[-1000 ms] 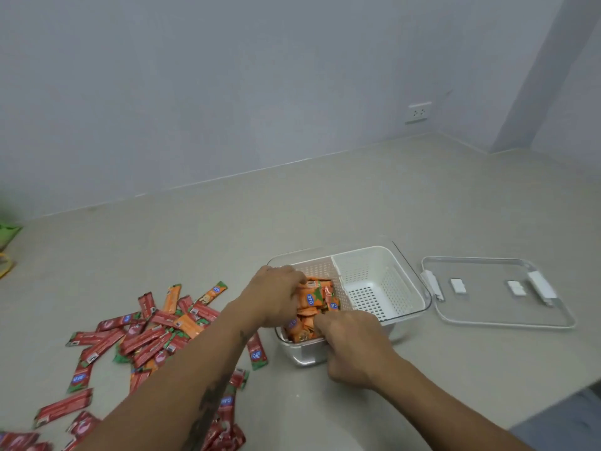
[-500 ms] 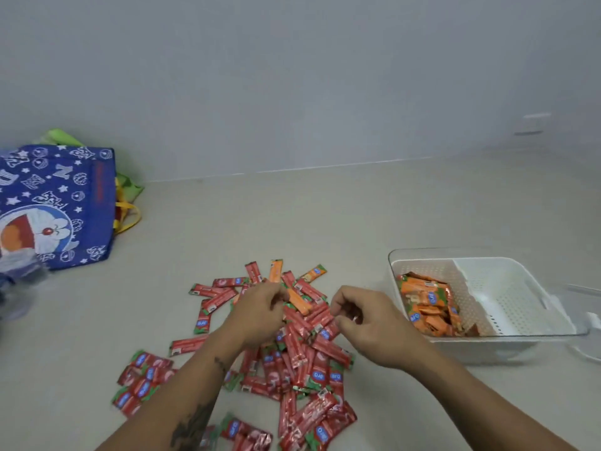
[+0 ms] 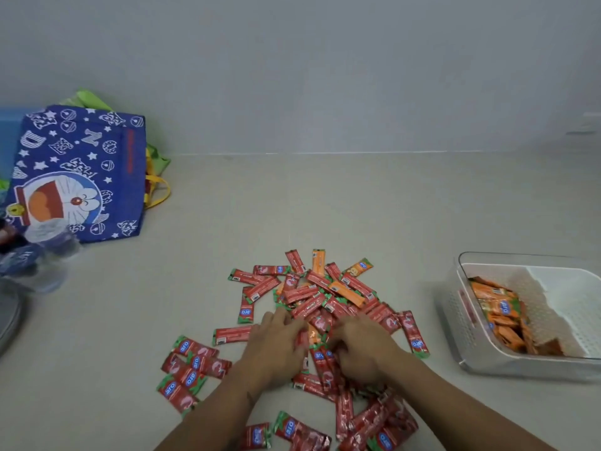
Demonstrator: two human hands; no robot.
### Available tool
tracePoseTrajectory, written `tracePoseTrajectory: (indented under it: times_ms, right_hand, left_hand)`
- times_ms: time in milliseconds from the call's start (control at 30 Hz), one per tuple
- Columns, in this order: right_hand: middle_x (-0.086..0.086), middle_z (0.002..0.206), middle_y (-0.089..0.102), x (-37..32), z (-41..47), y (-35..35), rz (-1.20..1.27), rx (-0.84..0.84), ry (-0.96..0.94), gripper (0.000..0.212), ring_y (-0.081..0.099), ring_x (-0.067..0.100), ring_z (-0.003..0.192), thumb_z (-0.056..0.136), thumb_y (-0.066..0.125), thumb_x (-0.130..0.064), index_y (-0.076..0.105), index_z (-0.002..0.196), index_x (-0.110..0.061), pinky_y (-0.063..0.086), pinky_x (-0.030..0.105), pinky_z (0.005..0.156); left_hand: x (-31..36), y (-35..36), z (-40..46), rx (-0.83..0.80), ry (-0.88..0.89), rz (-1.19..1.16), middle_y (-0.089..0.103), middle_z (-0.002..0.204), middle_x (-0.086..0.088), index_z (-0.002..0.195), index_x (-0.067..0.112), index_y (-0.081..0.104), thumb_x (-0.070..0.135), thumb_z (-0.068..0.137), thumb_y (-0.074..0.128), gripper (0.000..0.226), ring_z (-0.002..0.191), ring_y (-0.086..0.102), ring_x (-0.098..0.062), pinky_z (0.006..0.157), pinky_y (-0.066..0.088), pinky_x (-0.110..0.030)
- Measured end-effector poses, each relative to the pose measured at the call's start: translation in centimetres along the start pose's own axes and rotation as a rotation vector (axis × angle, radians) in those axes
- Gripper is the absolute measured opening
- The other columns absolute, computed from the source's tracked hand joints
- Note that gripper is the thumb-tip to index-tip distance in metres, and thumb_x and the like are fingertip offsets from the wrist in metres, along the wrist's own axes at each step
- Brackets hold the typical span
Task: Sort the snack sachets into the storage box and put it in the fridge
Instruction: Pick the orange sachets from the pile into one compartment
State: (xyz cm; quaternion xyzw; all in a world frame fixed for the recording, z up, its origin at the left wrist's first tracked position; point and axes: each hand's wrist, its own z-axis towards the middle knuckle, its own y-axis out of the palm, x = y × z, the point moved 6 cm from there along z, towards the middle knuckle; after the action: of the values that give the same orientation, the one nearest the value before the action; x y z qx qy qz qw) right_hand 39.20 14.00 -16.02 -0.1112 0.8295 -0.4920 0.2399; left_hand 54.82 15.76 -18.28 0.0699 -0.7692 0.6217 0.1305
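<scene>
Left hand (image 3: pixel 276 346): lying on the middle of the sachet pile, fingers blurred; whether it is gripping a sachet, cannot tell.
Right hand (image 3: pixel 362 345): resting on the pile just beside the left, fingers bending down among sachets; hold unclear.
Sachet pile (image 3: pixel 312 307): mostly red sachets lying scattered on the counter (image 3: pixel 325 206), a few orange sachets (image 3: pixel 346 292) showing at the far side.
Storage box (image 3: pixel 468 320): sitting right of the pile, well apart; orange sachets filling its left compartment, right compartment cut off by the frame edge.
Blue printed bag (image 3: pixel 81 170): standing far left against the wall.
Blurred clear items (image 3: pixel 39 255): crowding the left edge.
</scene>
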Motion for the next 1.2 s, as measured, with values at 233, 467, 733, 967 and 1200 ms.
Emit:
tracePoseTrajectory:
  times_ms: [233, 467, 733, 967, 1200]
  right_hand:
    - [-0.005, 0.114, 0.069, 1.6, 0.3, 0.1, 0.328, 0.052, 0.072, 0.038, 0.062, 0.015, 0.101, 0.091, 0.046, -0.006, 0.069, 0.116, -0.026, 0.055, 0.041, 0.091]
    - [-0.001, 0.121, 0.064, -0.3, 2.5, 0.3, 0.105, 0.107, 0.114, 0.046, 0.061, 0.022, 0.104, 0.092, 0.046, -0.027, 0.046, 0.138, -0.034, 0.054, 0.039, 0.084]
    - [0.001, 0.089, 0.063, -1.3, 4.6, -1.0, -0.055, 0.230, 0.216, 0.029, 0.058, 0.021, 0.076, 0.096, 0.038, -0.042, 0.056, 0.091, -0.019, 0.048, 0.033, 0.067]
    - [0.002, 0.095, 0.063, -3.8, 6.6, -0.8, 0.023, 0.166, 0.295, 0.020, 0.063, 0.024, 0.086, 0.092, 0.056, -0.033, 0.052, 0.096, -0.014, 0.048, 0.033, 0.069]
    - [0.002, 0.070, 0.053, -1.0, 5.0, -0.2, 0.468, 0.056, 0.190, 0.015, 0.049, 0.017, 0.065, 0.078, 0.054, -0.007, 0.049, 0.069, -0.018, 0.042, 0.037, 0.058]
  left_hand:
    - [-2.1, -1.2, 2.3, 0.226, -0.104, -0.054, 0.050, 0.112, 0.006, 0.104, 0.028, 0.053, 0.029, 0.093, 0.047, 0.013, 0.102, 0.043, -0.013, 0.097, 0.043, -0.036]
    - [-2.1, -0.4, 2.4, 0.131, -0.080, -0.234, 0.047, 0.109, 0.010, 0.102, 0.031, 0.051, 0.015, 0.088, 0.055, 0.021, 0.100, 0.043, -0.012, 0.092, 0.044, -0.033]
    - [-5.7, -0.9, 1.3, 0.088, -0.181, -0.236, 0.050, 0.111, 0.010, 0.114, 0.030, 0.050, 0.042, 0.086, 0.065, 0.034, 0.105, 0.048, -0.016, 0.092, 0.044, -0.035]
    - [-3.7, -2.3, 1.6, -0.011, -0.187, -0.041, 0.051, 0.097, 0.000, 0.091, 0.019, 0.050, 0.021, 0.082, 0.056, 0.011, 0.092, 0.048, -0.020, 0.077, 0.044, -0.033]
    - [-4.9, -4.2, 1.5, 0.111, -0.233, -0.310, 0.054, 0.077, 0.001, 0.098, 0.024, 0.040, 0.011, 0.094, 0.045, 0.015, 0.069, 0.051, -0.015, 0.059, 0.041, -0.033]
